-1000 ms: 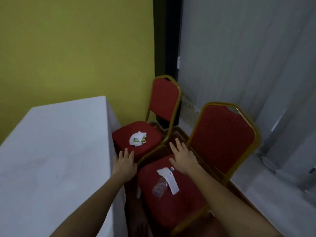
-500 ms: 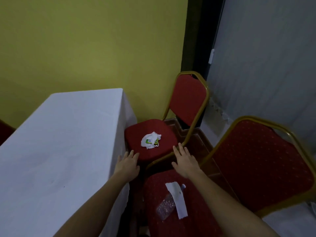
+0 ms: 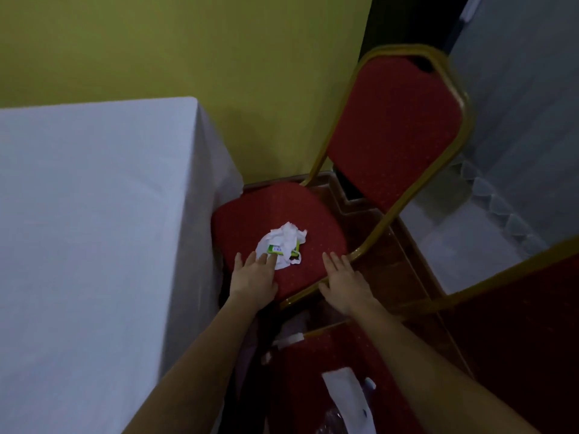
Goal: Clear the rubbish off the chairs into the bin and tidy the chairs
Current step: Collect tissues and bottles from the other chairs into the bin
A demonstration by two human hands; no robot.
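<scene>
A red chair with a gold frame (image 3: 316,211) stands in the corner, and a crumpled white tissue with a green wrapper (image 3: 283,244) lies on its seat. My left hand (image 3: 253,278) lies flat over the seat's front, its fingertips at the tissue's near edge. My right hand (image 3: 343,278) is spread open over the seat's front right corner and gold rim. A second red chair (image 3: 316,371) sits just below, carrying a white paper strip (image 3: 347,396) and a clear plastic bottle (image 3: 332,421) at the frame's bottom edge. No bin is in view.
A table under a white cloth (image 3: 94,214) fills the left, close against the far chair. A yellow wall (image 3: 188,45) is behind it. Grey curtains (image 3: 517,136) hang at the right. A third red chair back (image 3: 517,339) is at the lower right.
The view has moved forward toward the far chair. Both hands have advanced from the near chair onto the far chair's seat front; the left fingertips now reach the tissue.
</scene>
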